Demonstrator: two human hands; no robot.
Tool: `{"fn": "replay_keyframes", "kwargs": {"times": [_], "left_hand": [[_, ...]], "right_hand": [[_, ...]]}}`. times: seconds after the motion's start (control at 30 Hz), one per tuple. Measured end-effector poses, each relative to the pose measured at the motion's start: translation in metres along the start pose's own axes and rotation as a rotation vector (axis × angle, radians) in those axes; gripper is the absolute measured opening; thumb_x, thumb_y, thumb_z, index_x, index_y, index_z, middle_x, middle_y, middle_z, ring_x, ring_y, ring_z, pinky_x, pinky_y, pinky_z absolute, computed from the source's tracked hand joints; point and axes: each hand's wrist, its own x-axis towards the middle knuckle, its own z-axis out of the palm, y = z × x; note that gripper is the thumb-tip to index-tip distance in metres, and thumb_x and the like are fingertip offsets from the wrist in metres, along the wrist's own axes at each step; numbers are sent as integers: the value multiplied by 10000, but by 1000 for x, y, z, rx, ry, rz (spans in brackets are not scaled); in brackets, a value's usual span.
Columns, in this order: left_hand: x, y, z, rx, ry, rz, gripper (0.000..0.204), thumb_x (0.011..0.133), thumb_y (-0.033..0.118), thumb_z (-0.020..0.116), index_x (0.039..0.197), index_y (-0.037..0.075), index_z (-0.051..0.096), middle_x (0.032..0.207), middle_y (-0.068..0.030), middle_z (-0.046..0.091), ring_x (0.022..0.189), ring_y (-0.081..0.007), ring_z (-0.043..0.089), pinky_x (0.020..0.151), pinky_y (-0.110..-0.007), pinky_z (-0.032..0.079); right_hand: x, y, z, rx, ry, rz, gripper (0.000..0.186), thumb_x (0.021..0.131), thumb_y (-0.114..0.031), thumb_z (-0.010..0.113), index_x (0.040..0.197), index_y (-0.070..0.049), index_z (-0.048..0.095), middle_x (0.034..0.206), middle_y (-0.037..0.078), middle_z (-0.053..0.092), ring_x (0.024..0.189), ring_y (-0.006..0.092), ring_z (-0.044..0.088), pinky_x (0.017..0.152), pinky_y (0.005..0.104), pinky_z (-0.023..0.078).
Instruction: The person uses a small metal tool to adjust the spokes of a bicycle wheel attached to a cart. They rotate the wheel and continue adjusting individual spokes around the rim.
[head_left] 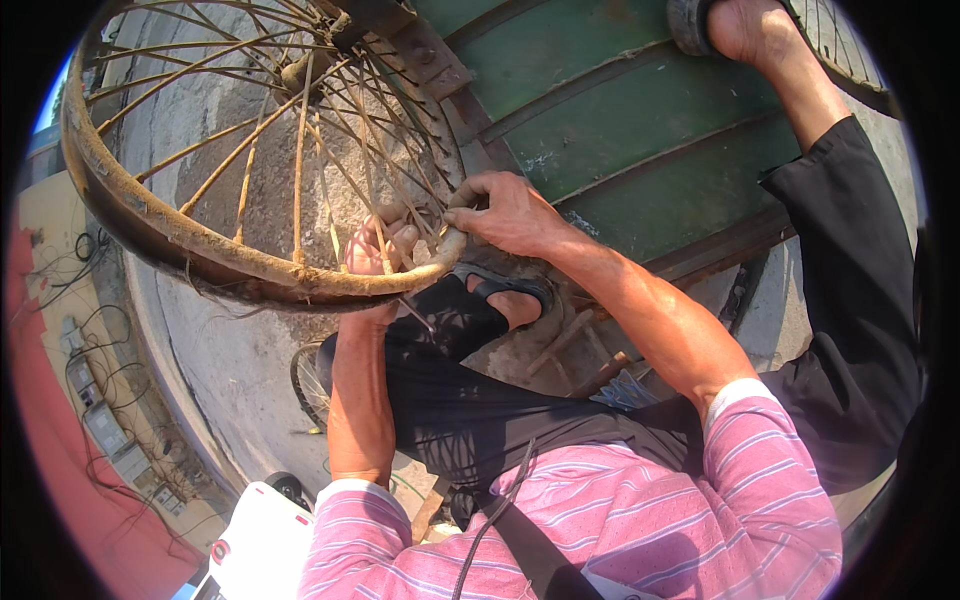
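Observation:
A rusty spoked wheel (130, 205) with a dark tyre rises at the upper left, its rim curving toward me. My left hand (378, 245) reaches up behind the near part of the rim, its fingers curled among the spokes and closed round one spoke (384, 246). Just right of it, my right hand (510, 212) touches the rim's inner edge, thumb and forefinger bent together. What lies between those fingertips is too small to make out. Below the rim a thin metal piece (420, 317) sticks out beside my left wrist.
A green ribbed metal panel (640, 130) with a rusty frame edge (720, 243) lies to the right of the wheel. My sandalled foot (515, 303) is below it. Electrical boxes with loose cables (105, 430) lie at left. A white object (262, 540) stands lower left.

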Motion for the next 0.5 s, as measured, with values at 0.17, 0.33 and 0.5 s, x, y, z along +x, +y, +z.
{"fn": "replay_keyframes", "kwargs": {"times": [0.17, 0.33, 0.5], "left_hand": [[-3, 7, 7, 227, 27, 108, 444, 973, 246, 762, 1309, -16, 635, 1031, -20, 719, 785, -46, 607, 638, -223, 478], [6, -13, -11, -207, -51, -67, 408, 975, 87, 752, 1344, -3, 602, 1227, -143, 719, 1085, -199, 703, 886, -341, 600], [15, -18, -14, -447, -210, -153, 451, 963, 44, 739, 1378, 11, 564, 1241, -164, 703, 1102, -247, 714, 916, -369, 627]], "right_hand": [[2, 5, 2, -17, 25, -27, 354, 912, -280, 799, 1070, 36, 776, 958, 131, 773, 797, 180, 708, 744, 360, 573], [0, 2, 2, 38, 27, -17, 337, 909, -261, 803, 1062, 38, 776, 945, 120, 771, 786, 162, 703, 727, 354, 574], [-1, 1, 0, 55, 1, -5, 344, 902, -263, 810, 1058, 42, 777, 937, 124, 774, 814, 159, 710, 738, 355, 577]]}}
